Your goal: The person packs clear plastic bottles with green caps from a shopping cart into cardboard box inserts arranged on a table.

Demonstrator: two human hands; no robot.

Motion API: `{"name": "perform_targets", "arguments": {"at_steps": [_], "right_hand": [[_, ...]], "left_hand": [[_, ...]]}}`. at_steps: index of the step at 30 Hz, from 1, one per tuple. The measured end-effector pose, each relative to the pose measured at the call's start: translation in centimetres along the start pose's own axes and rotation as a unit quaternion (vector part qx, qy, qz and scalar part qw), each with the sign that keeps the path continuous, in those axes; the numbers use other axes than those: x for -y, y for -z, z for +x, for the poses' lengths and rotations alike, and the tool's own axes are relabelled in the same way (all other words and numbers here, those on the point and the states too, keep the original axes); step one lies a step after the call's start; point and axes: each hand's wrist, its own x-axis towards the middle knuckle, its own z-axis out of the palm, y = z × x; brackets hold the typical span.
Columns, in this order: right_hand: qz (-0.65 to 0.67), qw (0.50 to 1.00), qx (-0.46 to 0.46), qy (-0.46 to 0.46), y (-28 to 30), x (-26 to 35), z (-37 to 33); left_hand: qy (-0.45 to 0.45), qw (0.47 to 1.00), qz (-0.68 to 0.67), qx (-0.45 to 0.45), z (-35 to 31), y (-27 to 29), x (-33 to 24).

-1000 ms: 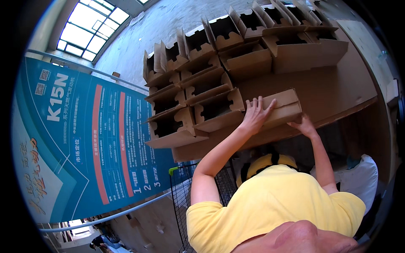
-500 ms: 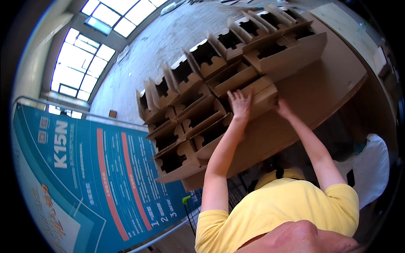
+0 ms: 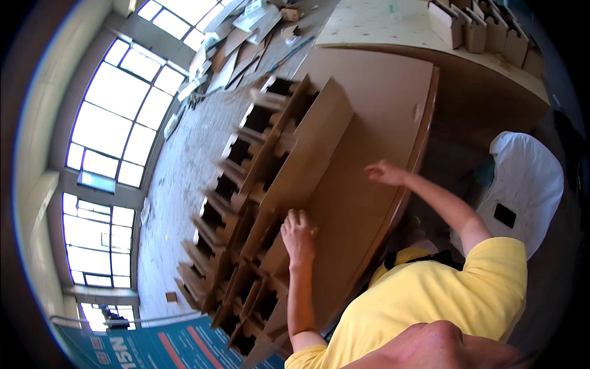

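Note:
Rows of open-topped brown cardboard boxes [image 3: 319,144] stand close together on the left part of a cardboard-covered table [image 3: 375,123], flaps up and dark inside. My left hand [image 3: 299,237] rests at the near side of the rows, fingers stretched out against a box edge, gripping nothing I can see. Over the bare cardboard to the right is my right hand [image 3: 386,173], apart from the boxes. Its fingers are curled in, and nothing shows in them. What lies inside the boxes is hidden in shadow.
More upright cardboard pieces [image 3: 485,27] stand on a pale board [image 3: 387,24] at the far right. A white-covered seat [image 3: 531,184] with a dark flat object [image 3: 505,215] is at my right. Scrap cardboard [image 3: 246,37] lies beyond; a teal banner [image 3: 141,347] stands lower left.
My view has turned right, so the boxes appear farther left and lower. My right hand has left the box it touched and is over bare cardboard; the left stays by the boxes.

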Motion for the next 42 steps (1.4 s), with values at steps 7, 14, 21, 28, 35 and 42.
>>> {"name": "perform_targets", "arguments": {"at_steps": [7,14,21,28,35,42], "right_hand": [[-0.280,0.888,-0.364,-0.029,35.7,-11.8,3.7],[-0.427,0.745,-0.470,-0.202,59.8,-20.0,8.4],[-0.418,0.738,-0.452,-0.276,61.7,-21.8,11.8],[-0.342,0.720,-0.546,-0.257,61.0,-27.1,11.7],[-0.464,0.725,-0.497,-0.113,49.4,-21.0,8.4],[-0.204,0.809,-0.542,0.100,34.0,-9.0,-1.5]], "left_hand": [[-0.184,0.976,-0.119,0.009,10.7,-5.3,-18.1],[-0.164,0.970,-0.147,0.102,13.2,-10.9,-24.9],[-0.165,0.973,-0.100,0.128,13.3,-11.1,-24.3],[-0.187,0.967,-0.117,0.128,13.6,-10.2,-23.8],[-0.191,0.965,-0.164,0.068,12.1,-9.2,-23.2],[-0.187,0.970,-0.154,0.013,9.1,-10.6,-20.5]]}}
